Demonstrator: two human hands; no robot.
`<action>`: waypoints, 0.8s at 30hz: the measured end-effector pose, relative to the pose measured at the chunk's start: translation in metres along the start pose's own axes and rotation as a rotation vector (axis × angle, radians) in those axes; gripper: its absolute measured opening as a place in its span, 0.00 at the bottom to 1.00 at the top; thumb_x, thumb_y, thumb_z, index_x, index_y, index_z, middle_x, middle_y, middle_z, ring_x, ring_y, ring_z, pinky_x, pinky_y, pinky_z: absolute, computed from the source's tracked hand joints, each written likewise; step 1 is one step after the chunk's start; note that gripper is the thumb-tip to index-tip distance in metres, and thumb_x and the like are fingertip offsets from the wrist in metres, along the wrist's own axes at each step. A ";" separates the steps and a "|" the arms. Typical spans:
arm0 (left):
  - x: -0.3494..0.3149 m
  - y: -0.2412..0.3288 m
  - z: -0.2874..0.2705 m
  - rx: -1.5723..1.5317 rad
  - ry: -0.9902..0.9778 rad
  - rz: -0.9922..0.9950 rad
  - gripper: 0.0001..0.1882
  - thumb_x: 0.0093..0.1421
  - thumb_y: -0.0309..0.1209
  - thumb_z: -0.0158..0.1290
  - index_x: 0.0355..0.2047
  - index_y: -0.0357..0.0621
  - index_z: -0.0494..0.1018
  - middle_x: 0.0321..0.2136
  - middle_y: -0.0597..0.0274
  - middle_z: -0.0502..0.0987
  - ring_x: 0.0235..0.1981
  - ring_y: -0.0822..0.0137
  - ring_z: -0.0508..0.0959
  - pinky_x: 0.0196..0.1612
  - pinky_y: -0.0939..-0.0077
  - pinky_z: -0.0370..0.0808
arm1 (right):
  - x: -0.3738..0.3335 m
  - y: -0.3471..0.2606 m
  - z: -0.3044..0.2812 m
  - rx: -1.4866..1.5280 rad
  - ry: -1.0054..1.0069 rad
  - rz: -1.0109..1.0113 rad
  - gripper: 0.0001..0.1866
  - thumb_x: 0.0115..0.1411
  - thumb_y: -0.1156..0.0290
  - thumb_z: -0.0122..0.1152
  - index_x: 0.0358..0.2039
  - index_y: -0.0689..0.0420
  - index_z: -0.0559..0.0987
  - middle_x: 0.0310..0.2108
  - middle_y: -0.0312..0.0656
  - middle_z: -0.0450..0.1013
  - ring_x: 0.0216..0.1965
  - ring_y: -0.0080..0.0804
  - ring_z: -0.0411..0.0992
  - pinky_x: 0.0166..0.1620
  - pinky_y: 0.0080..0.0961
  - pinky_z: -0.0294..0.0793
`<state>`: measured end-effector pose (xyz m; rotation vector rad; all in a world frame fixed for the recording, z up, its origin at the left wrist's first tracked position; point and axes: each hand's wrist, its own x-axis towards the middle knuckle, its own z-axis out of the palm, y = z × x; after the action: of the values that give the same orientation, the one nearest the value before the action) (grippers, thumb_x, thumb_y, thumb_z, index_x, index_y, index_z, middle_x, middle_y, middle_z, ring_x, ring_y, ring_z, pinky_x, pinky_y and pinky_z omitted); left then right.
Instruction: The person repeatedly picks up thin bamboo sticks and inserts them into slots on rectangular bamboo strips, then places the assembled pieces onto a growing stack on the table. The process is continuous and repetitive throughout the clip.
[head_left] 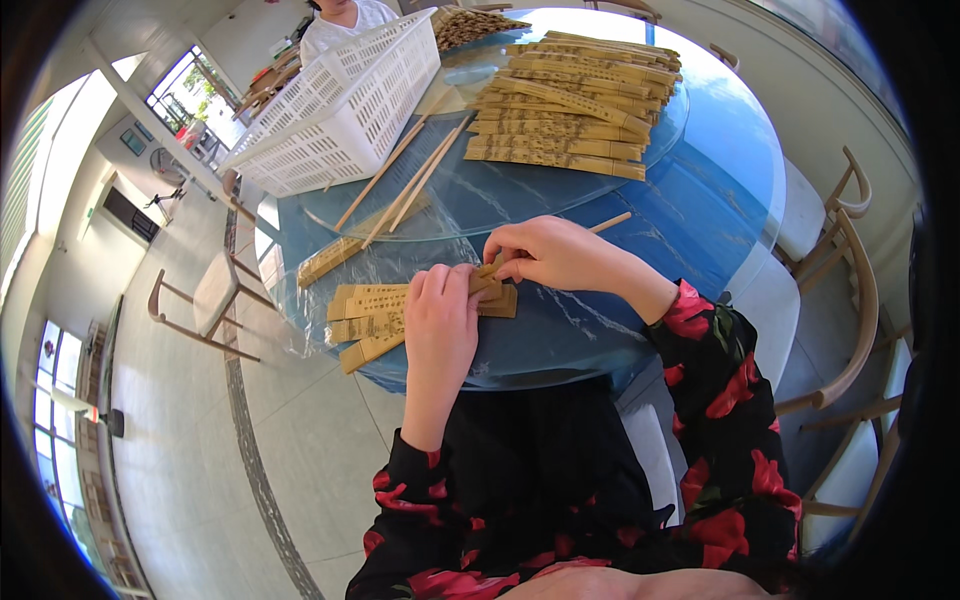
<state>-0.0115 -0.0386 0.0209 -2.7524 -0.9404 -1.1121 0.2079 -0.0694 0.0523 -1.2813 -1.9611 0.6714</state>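
Observation:
Near the table's front edge, my left hand (440,315) is closed over several flat gold paper chopstick sleeves (365,325), which fan out to its left. My right hand (545,255) meets its fingertips, pinching the end of a gold paper sleeve (486,285). More sleeve ends lie under the fingers. Behind the right wrist a pale wooden chopstick (612,222) pokes out; its other end is hidden. Further left lie loose chopsticks (420,180) and another gold sleeve strip (330,262) on clear plastic film.
A white slatted plastic basket (370,110) stands at the far left of the round blue-covered table (700,215). A large pile of gold sleeves (570,105) rests on the glass turntable. Someone in white (345,25) is beyond the basket. Wooden chairs (215,290) surround the table.

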 end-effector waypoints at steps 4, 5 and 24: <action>0.000 -0.009 0.001 0.107 0.024 0.011 0.16 0.58 0.25 0.61 0.46 0.41 0.75 0.36 0.58 0.73 0.42 0.53 0.73 0.46 0.59 0.73 | -0.009 0.009 -0.018 -0.306 0.085 -0.059 0.10 0.63 0.64 0.64 0.38 0.56 0.83 0.27 0.45 0.79 0.32 0.48 0.76 0.36 0.41 0.72; -0.002 -0.018 -0.001 0.147 0.036 -0.012 0.15 0.57 0.25 0.61 0.46 0.41 0.75 0.37 0.58 0.73 0.42 0.53 0.73 0.47 0.59 0.73 | -0.008 0.007 -0.025 -0.390 0.126 -0.025 0.10 0.63 0.62 0.64 0.34 0.55 0.84 0.27 0.43 0.79 0.32 0.48 0.77 0.37 0.40 0.73; -0.008 -0.046 -0.001 -0.025 0.036 -0.096 0.16 0.54 0.21 0.62 0.42 0.44 0.72 0.38 0.60 0.78 0.45 0.53 0.76 0.49 0.58 0.73 | -0.012 0.014 -0.049 -0.220 -0.006 0.177 0.12 0.66 0.65 0.59 0.28 0.54 0.83 0.24 0.39 0.77 0.28 0.35 0.72 0.34 0.33 0.69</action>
<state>-0.0423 -0.0054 0.0078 -2.7234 -1.0723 -1.1912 0.2572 -0.0732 0.0693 -1.6023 -1.9848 0.5547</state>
